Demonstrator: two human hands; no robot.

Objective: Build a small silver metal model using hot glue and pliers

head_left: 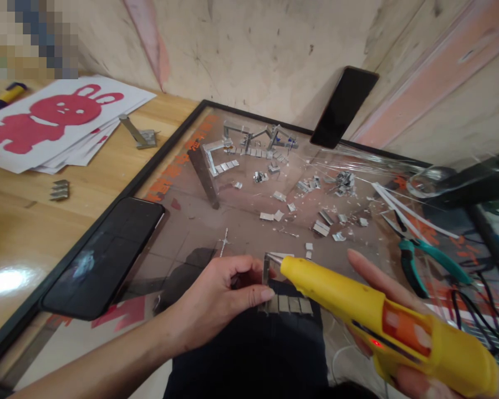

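A yellow glue gun point(345, 296) with a lit red light is gripped in my right hand point(411, 382), its fingers wrapped round the handle. The metal nozzle points left and meets, or nearly meets, the top corner of a small frame of grey metal strips point(266, 269). Thumb and fingers of my left hand point(228, 296) pinch this frame by its upright side. Along its lower side runs a row of small flat metal pieces point(289, 304). Some of my left fingers are hidden behind the frame.
Similar metal frames point(249, 138) stand at the back of the glass tabletop, with loose metal bits scattered nearer. A phone point(103, 257) lies left; another phone point(344, 105) leans on the wall. Teal-handled pliers point(436, 260) and cables sit right. Paper with a red rabbit point(58, 116) lies far left.
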